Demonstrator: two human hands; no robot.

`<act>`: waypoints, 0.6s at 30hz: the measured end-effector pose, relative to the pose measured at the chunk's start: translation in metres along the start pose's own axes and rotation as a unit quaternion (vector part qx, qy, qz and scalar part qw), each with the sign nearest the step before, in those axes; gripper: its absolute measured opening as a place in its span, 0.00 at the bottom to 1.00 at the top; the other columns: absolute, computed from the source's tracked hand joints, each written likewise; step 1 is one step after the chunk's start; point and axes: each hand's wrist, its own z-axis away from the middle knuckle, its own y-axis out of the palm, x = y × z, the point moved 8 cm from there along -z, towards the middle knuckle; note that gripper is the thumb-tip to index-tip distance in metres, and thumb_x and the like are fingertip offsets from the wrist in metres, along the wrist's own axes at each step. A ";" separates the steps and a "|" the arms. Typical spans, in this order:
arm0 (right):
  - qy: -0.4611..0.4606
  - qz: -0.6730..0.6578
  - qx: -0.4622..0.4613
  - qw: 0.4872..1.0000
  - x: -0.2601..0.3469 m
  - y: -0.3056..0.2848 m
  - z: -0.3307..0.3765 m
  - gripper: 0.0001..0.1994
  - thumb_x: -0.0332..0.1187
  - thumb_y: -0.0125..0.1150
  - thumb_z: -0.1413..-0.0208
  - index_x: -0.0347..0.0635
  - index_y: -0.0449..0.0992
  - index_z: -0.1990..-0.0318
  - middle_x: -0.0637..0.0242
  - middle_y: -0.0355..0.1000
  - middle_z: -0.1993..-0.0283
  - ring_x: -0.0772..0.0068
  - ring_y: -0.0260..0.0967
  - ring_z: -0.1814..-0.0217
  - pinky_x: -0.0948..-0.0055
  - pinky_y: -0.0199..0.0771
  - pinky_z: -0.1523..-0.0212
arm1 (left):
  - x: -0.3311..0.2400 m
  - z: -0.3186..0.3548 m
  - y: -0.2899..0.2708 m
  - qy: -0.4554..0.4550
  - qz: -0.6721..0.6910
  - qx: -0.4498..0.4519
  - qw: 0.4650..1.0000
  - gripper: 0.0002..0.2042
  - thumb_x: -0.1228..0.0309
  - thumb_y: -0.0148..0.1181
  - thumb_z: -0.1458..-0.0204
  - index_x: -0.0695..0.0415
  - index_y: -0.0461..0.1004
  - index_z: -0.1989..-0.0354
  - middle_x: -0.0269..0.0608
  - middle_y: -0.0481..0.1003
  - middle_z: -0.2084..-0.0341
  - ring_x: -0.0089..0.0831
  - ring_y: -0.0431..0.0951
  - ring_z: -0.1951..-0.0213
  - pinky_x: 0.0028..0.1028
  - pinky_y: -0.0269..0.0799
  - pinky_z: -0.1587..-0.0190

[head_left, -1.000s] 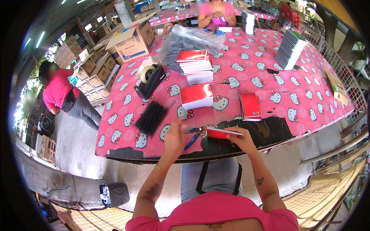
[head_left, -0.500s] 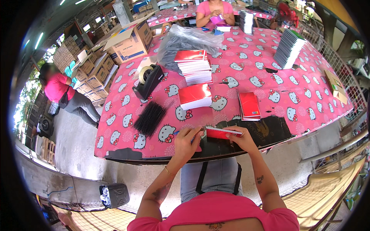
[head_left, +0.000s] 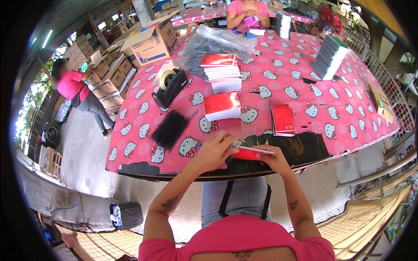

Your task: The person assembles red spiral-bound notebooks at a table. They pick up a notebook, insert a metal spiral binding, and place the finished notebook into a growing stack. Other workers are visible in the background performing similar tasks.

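Observation:
A thin red notebook [head_left: 247, 153] lies lengthwise between my hands at the near table edge, its white page edges and bound edge facing up. My right hand [head_left: 273, 159] is closed on its right end, thumb over the red cover. My left hand [head_left: 216, 150] is closed at its left end, fingertips touching the corner. A bit of blue shows behind that hand, apparently the handle of a small tool; the rest is hidden. A dark bundle of black plastic binding coils [head_left: 169, 129] lies left of my left hand. Ahead sits a short stack of red notebooks [head_left: 222, 107].
Behind are a taller red notebook stack [head_left: 221, 76], a black tape dispenser [head_left: 170, 88] and a grey plastic bag [head_left: 213, 48]. More red notebooks [head_left: 283, 119] lie to the right. Farther off stand a black-bound notebook stack [head_left: 329, 58] and a cardboard box [head_left: 150, 43]. A co-worker [head_left: 248, 13] sits across.
My left hand has turned over and moved slightly up and right against the notebook's end, covering the blue-handled tool that showed before. My right hand keeps its hold. A person at left has turned toward the boxes.

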 end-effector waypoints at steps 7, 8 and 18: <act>-0.001 -0.053 -0.055 0.997 0.016 -0.001 0.010 0.14 0.24 0.63 0.42 0.34 0.78 0.48 0.66 0.78 0.57 0.81 0.69 0.58 0.78 0.71 0.54 | -0.034 0.003 0.011 -0.058 -0.236 -0.084 0.966 0.30 0.50 0.53 0.40 0.61 0.67 0.36 0.52 0.63 0.35 0.50 0.59 0.33 0.62 0.43 0.35; -0.002 -0.037 -0.052 0.998 0.014 0.002 0.013 0.14 0.25 0.64 0.42 0.34 0.78 0.48 0.66 0.78 0.57 0.81 0.70 0.57 0.78 0.72 0.54 | -0.035 0.016 0.021 -0.059 -0.245 -0.075 0.965 0.31 0.50 0.51 0.39 0.62 0.65 0.35 0.52 0.61 0.34 0.50 0.57 0.31 0.62 0.39 0.34; -0.008 -0.062 -0.060 0.996 0.031 0.005 0.017 0.14 0.24 0.62 0.41 0.33 0.78 0.47 0.65 0.78 0.54 0.80 0.71 0.54 0.78 0.72 0.51 | -0.043 0.009 0.006 -0.014 -0.278 -0.078 0.957 0.24 0.57 0.50 0.37 0.56 0.67 0.36 0.40 0.64 0.34 0.41 0.57 0.29 0.62 0.24 0.31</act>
